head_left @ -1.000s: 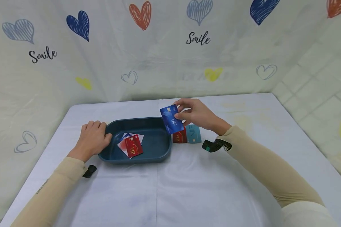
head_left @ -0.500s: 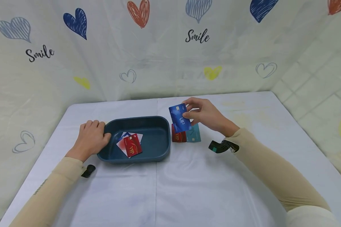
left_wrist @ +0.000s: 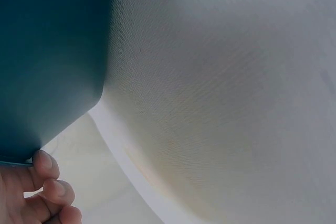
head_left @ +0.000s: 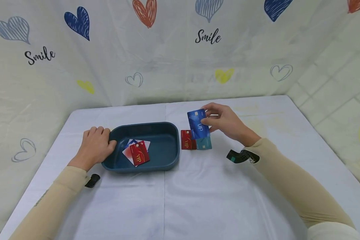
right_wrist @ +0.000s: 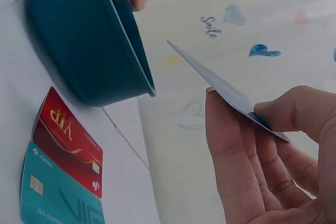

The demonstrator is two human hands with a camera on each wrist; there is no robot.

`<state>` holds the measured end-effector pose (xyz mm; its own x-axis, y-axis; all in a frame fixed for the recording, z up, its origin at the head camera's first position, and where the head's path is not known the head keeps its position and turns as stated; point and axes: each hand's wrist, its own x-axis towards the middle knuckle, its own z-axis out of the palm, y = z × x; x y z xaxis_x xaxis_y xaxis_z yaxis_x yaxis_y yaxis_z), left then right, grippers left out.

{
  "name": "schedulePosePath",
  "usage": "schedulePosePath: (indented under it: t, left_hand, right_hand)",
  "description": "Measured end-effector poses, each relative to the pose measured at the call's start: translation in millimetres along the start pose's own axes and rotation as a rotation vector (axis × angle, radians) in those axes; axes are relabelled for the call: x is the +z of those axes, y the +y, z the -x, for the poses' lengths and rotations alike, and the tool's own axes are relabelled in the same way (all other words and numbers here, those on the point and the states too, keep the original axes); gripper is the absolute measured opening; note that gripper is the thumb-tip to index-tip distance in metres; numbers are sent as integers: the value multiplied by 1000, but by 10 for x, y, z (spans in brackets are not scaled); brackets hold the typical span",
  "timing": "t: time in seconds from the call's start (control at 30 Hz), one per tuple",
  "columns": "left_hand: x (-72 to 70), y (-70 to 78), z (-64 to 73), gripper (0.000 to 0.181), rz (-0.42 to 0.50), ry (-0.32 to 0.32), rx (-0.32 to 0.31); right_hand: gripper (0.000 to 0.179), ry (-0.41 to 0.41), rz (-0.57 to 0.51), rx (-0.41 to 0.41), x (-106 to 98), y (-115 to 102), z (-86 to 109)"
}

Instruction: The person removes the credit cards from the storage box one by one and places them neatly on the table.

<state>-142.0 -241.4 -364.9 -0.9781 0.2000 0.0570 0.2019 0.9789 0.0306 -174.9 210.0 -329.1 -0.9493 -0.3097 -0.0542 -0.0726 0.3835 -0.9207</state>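
Observation:
My right hand point(head_left: 225, 120) pinches a blue VIP card point(head_left: 197, 124) between thumb and fingers, raised to the right of the tray. In the right wrist view the card point(right_wrist: 210, 80) shows nearly edge-on. Below it on the cloth lie a red VIP card point(head_left: 187, 140) and a teal card point(head_left: 204, 143), the teal one partly hidden by the blue card in the head view. My left hand point(head_left: 94, 146) grips the left end of the dark teal tray point(head_left: 141, 169); its fingertips point(left_wrist: 60, 190) curl at the rim. Inside the tray, another red VIP card point(head_left: 139, 153) overlaps white and blue cards point(head_left: 128, 152).
A white cloth covers the table point(head_left: 180, 206). Behind it hangs a pale backdrop point(head_left: 168, 53) with hearts and lettering. Dark wrist devices point(head_left: 243, 156) sit below both sleeves.
My right hand has moved to the right with the blue card, from over the tray's right end to over the red and teal cards. The left hand keeps its grip on the tray.

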Motion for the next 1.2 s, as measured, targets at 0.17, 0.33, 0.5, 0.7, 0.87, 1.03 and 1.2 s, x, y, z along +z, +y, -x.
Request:
schedulePosePath:
  t: [0.17,0.33,0.5,0.7,0.87,1.03,1.2]
  left_hand:
    - [7,-3,-2,40,0,5,-1]
    - [13,-6,-6,41,-1,6,0]
    - [17,-5,-9,41,0,6,-2]
    - [21,-5,-9,42,-7,4,-6]
    - [28,-8,-5,43,-13,0,-8]
    - [28,-5,-2,43,-14,7,-8]
    - [21,3,1,43,-15,9,-9]
  right_hand:
    - [44,2,-7,10,-48,54,35]
    - [44,17,11,38,-106,137,72]
    - [45,36,-7,48,-149,209,117]
    - [45,55,-30,35,-181,288,161]
    - [45,63,-16,43,-216,364,192]
    - [44,82,16,44,-251,452,226]
    - [44,102,9,40,-292,531,256]
